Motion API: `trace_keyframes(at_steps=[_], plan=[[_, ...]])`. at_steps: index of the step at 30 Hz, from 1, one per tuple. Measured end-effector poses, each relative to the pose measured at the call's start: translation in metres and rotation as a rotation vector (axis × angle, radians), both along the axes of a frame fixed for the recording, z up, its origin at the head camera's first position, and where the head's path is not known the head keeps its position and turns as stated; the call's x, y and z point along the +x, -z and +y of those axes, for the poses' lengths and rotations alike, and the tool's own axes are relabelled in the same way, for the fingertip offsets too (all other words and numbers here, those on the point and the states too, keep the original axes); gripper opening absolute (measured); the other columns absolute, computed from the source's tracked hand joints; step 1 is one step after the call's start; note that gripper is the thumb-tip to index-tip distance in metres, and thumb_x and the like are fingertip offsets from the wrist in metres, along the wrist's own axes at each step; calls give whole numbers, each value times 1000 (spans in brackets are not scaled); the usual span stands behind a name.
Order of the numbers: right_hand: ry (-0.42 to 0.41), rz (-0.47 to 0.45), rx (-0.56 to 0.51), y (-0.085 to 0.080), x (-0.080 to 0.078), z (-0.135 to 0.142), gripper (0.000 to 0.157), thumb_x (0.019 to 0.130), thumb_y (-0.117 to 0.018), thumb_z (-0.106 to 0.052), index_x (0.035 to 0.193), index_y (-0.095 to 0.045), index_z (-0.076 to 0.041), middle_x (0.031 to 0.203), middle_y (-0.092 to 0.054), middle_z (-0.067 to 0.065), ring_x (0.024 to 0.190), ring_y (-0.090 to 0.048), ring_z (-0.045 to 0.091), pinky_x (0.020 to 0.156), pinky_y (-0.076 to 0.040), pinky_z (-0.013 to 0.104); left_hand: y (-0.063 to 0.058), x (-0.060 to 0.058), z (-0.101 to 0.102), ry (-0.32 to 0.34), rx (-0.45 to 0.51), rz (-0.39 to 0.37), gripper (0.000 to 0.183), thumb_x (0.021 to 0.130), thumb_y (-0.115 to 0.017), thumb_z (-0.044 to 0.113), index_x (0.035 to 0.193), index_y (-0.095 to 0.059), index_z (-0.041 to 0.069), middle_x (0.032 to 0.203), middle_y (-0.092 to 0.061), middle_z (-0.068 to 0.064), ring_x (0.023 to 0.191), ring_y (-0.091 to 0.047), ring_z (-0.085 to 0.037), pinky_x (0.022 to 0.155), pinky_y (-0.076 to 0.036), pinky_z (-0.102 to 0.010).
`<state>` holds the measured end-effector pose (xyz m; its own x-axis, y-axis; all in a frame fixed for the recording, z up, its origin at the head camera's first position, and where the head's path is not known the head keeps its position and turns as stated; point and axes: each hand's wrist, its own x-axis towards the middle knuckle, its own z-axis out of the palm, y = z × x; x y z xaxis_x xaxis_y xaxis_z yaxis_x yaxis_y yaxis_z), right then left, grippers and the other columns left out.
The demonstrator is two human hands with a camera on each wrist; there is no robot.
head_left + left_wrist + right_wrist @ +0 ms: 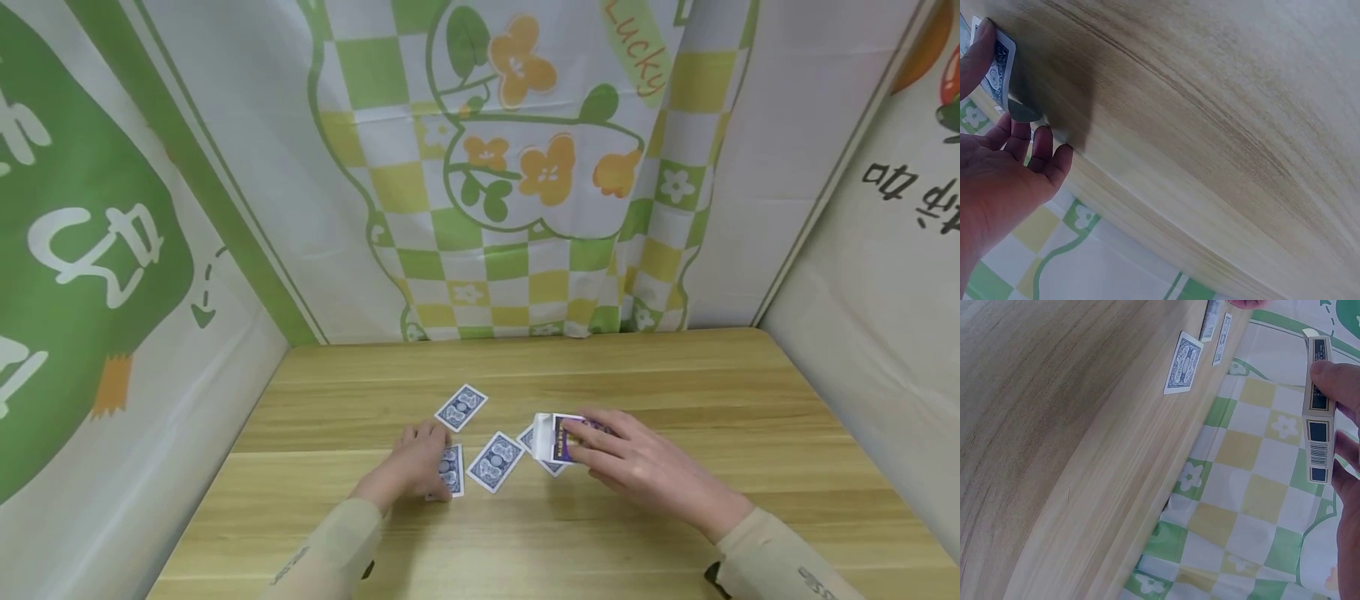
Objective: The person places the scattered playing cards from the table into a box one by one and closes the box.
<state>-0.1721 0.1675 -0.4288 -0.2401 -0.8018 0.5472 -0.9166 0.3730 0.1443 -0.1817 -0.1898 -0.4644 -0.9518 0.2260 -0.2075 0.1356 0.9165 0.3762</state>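
Observation:
My left hand (417, 461) holds a blue-backed playing card (453, 468) at the table, thumb on one side and fingertips at its far edge. In the left wrist view this card (1001, 65) stands tilted, with the thumb on its patterned back. My right hand (637, 462) grips a purple and dark card box (559, 447) by its sides, its white flap open toward the left. From the right wrist view the box (1319, 440) shows a narrow side with a barcode, between thumb and fingers. Another card (496, 462) lies face down between the hands.
Farther back on the wooden table (360, 392) lies a face-down card (461, 407). Partly hidden beneath the box in the head view is one more card (556, 469). A checked, flower-printed cloth (525, 250) hangs behind the table, with printed walls at both sides.

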Motion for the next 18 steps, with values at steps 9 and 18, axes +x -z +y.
trace_keyframes(at_steps=[9, 18], plan=[[-3, -2, -6, -1, 0, 1, 47, 110, -32, -31, 129, -70, -12, 143, -62, 7, 126, -60, 34, 98, -58, 44, 1, 0, -1, -7, 24, 3, 78, 57, -97, 17, 122, -56, 1, 119, -52, -16, 112, -44, -35, 108, -42, -59], [-1, 1, -20, -2, 2, 5, 44, 110, -34, -30, 131, -69, -13, 144, -61, 7, 127, -60, 33, 95, -60, 43, 3, 1, 0, -24, -29, 71, 92, 52, -101, 22, 128, -54, 0, 120, -51, -18, 111, -45, -36, 105, -45, -59]])
